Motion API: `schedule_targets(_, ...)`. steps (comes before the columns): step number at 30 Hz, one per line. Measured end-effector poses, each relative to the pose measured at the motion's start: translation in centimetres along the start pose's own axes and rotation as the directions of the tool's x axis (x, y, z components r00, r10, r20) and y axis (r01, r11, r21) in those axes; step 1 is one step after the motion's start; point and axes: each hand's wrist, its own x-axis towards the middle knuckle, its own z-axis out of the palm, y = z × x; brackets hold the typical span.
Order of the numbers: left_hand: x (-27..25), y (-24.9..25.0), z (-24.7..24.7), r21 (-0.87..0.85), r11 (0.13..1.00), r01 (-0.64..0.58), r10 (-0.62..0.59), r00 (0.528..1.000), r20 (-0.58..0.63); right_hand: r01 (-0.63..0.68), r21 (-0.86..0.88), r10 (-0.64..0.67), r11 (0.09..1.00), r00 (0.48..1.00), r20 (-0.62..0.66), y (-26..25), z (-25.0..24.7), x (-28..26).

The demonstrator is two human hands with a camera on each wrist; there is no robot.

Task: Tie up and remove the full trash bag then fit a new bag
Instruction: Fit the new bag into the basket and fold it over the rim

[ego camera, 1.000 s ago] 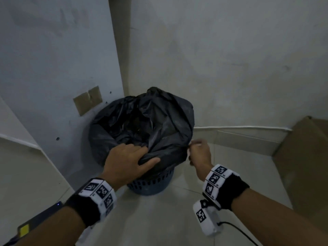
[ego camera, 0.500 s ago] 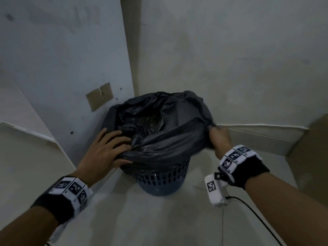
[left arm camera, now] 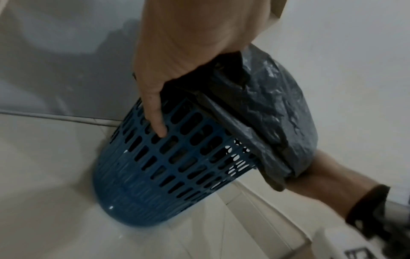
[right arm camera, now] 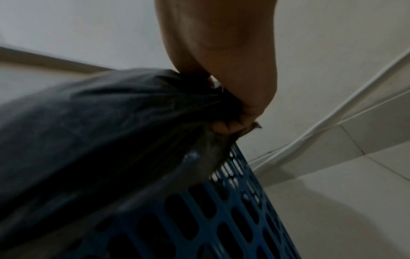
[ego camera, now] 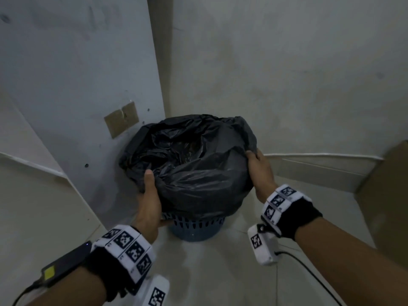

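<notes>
A black trash bag [ego camera: 198, 173] lines a blue slotted bin [ego camera: 196, 228] that stands in the corner, its top crumpled and partly open. My left hand [ego camera: 150, 195] grips the bag's left overhang, thumb on top and fingers tucked under the hem. In the left wrist view one finger [left arm camera: 155, 113] lies straight down the bin [left arm camera: 177, 166] below the bag [left arm camera: 277, 108]. My right hand [ego camera: 258, 168] holds the bag's right edge. In the right wrist view its curled fingers [right arm camera: 224, 128] bunch the plastic [right arm camera: 99, 131] above the bin wall [right arm camera: 221, 219].
The bin sits tight between two walls. A cardboard box [ego camera: 388, 206] stands at the right. A white cable [ego camera: 320, 155] runs along the skirting behind the bin. Brown patches [ego camera: 121, 121] are stuck on the left wall. Pale tiled floor [ego camera: 220, 272] lies in front.
My left hand has slid off the bag's top to its left side and taken the hem. My right hand has moved round to the right edge and bunched the plastic there.
</notes>
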Motion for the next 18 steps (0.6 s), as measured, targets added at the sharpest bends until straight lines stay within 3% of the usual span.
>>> schedule_targets(4,0.2,1.5,-1.0,-0.112,0.994,0.005,-0.010,0.999,-0.038,-0.034,0.000,0.033,0.999,0.995,-0.090,1.5,0.7,-2.2)
schedule_targets(8,-0.3,2.3,-1.5,-0.217,0.971,0.098,-0.104,0.994,-0.016,-0.045,0.090,0.066,0.995,0.965,-0.254,1.5,0.0,-1.1)
schedule_targets(12,-0.8,2.6,-1.1,-0.256,0.958,0.131,-0.130,0.991,0.022,-0.220,0.296,0.257,0.929,0.962,-0.093,3.0,-0.5,3.5)
schedule_targets(15,0.3,1.4,-1.7,-0.288,0.956,0.058,-0.060,0.998,0.000,-0.258,0.341,0.258,0.904,0.965,0.047,7.3,-0.6,9.2)
schedule_targets(18,1.8,-0.3,-2.6,-0.271,0.962,-0.018,-0.017,0.992,-0.125,-0.254,0.212,0.247,0.944,0.967,0.059,5.3,-0.8,5.5)
